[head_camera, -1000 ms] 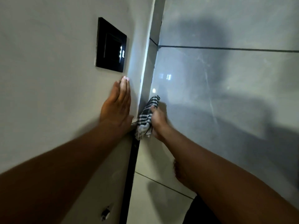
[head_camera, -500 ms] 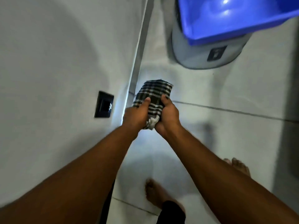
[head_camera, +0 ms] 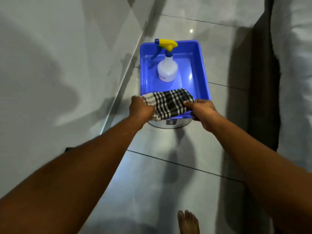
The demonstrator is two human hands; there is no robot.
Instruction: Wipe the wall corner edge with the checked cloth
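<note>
The black-and-white checked cloth (head_camera: 168, 103) is stretched between both hands over the near edge of a blue plastic tub (head_camera: 201, 71). My left hand (head_camera: 141, 107) grips its left end in a closed fist. My right hand (head_camera: 201, 109) pinches its right end. The wall corner edge (head_camera: 125, 78) runs diagonally down the left, well apart from the cloth. The cloth's lower part hangs over the tub's near rim.
A white spray bottle (head_camera: 167, 68) with a yellow and blue trigger stands inside the tub. The tub rests on a round grey container (head_camera: 170, 124). A dark curtain (head_camera: 263, 81) hangs at the right. My bare foot (head_camera: 188, 222) is on the grey floor tiles.
My left hand left the wall and joined the right on the cloth. The view swung down from the wall to the floor, and the cloth now hangs spread over the blue tub.
</note>
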